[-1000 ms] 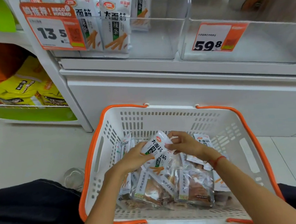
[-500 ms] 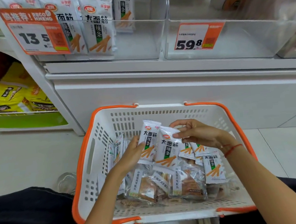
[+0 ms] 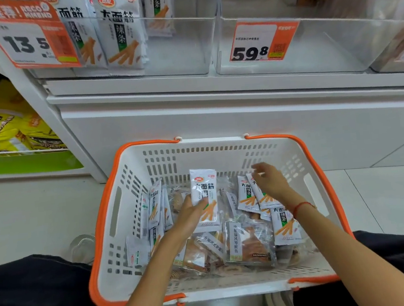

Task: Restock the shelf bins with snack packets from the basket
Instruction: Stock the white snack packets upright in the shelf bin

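A white basket with an orange rim [image 3: 108, 211] sits on the floor before me, holding several snack packets. My left hand [image 3: 189, 215] grips a stack of white packets with orange sticks [image 3: 204, 192], held upright. My right hand [image 3: 270, 180] hovers with fingers apart over two more white packets [image 3: 247, 195] at the basket's right side, holding nothing. Clear packets of brown snacks [image 3: 249, 244] lie at the bottom. Above, a clear shelf bin [image 3: 181, 48] holds matching white packets [image 3: 120, 30] on its left side.
A second clear bin [image 3: 333, 46] with a 59.8 price tag [image 3: 261, 41] stands to the right. A 13.5 tag [image 3: 24, 39] hangs on the left bin. Yellow bags [image 3: 8, 127] fill a lower shelf at left. My dark trousers [image 3: 37, 297] flank the basket.
My right hand let go of the packets held with the left and moved right over other white packets. The left hand now holds the stack alone, raised upright.
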`<state>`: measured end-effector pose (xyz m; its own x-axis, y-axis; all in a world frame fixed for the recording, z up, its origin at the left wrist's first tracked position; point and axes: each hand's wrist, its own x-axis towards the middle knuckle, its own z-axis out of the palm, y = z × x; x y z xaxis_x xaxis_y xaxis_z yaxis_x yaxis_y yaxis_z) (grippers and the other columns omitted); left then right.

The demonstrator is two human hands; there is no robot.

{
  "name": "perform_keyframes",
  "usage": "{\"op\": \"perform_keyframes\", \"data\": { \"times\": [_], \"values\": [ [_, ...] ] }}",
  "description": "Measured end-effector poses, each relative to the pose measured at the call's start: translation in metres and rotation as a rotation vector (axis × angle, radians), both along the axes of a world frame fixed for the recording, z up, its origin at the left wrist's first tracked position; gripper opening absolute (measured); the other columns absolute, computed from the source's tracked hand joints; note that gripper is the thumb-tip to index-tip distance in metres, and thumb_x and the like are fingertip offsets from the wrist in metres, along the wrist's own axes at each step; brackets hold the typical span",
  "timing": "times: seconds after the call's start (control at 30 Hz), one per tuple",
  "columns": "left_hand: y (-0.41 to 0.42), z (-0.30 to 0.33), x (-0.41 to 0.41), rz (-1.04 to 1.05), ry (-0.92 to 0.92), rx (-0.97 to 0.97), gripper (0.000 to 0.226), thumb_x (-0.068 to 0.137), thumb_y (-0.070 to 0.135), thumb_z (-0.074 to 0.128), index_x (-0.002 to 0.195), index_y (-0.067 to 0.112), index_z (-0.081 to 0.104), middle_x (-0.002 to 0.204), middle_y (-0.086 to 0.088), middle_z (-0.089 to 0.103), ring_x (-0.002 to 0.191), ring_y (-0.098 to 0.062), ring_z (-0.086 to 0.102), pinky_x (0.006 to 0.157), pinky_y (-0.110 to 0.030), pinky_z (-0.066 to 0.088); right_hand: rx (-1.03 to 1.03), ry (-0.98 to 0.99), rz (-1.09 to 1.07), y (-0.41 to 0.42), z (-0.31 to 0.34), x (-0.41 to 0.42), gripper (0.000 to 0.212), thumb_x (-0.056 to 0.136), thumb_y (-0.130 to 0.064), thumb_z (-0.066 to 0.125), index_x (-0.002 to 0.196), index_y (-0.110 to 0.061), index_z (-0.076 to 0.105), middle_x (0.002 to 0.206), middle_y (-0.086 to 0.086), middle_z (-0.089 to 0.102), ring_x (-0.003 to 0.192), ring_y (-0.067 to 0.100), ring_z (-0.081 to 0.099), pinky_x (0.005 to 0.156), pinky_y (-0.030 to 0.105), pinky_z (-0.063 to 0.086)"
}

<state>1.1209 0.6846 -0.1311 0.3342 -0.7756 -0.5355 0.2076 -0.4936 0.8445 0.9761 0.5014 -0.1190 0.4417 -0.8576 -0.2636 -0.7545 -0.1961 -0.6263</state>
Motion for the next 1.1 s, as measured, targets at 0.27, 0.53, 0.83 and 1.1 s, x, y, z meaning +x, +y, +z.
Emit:
{"op": "perform_keyframes", "data": {
  "times": [0.27,0.53,0.83,1.1],
  "values": [
    [0.0,-0.016,0.018,0.083,0.007,0.052,0.077,0.091,0.048,0.053,0.152,0.026,0.012,0.158,0.004,0.014,0.143,-0.022,0.022,0.116,-0.048,0.021,-0.137,0.536,0.374,0.051,-0.073,-0.022,0.052,0.101,-0.037,0.023,0.148,-0.015,0.026,0.157,0.007,0.017,0.145,0.03,0.013,0.115,0.051,0.011],
    [-0.002,-0.013,0.022,0.143,0.083,0.112,0.034,0.1,0.021,0.041,0.133,0.015,0.047,0.128,-0.013,0.058,0.113,-0.029,0.057,0.099,-0.045,0.044,-0.059,0.468,0.105,0.031,-0.052,-0.008,0.052,0.096,-0.023,0.044,0.144,-0.011,0.029,0.141,0.013,0.04,0.129,0.032,0.036,0.102,0.045,0.036],
    [-0.001,-0.01,0.025,0.208,0.101,0.138,0.036,0.102,0.017,0.035,0.135,0.009,0.046,0.129,-0.015,0.057,0.113,-0.032,0.056,0.078,-0.03,0.046,-0.022,0.09,-0.032,0.036,-0.012,0.012,0.023,0.092,-0.006,0.048,0.115,-0.005,0.045,0.084,0.004,0.054,0.069,0.023,0.051,0.054,0.029,0.037],
    [-0.005,-0.004,0.019,0.295,0.14,0.144,0.042,0.093,0.043,0.043,0.125,0.017,0.052,0.129,-0.011,0.056,0.118,-0.029,0.053,0.101,-0.041,0.039,0.614,-0.509,-0.178,0.072,0.04,0.068,0.023,0.084,-0.002,0.068,0.099,-0.008,0.052,0.081,0.009,0.066,0.048,0.008,0.064,0.042,0.017,0.047]
  ]
}}
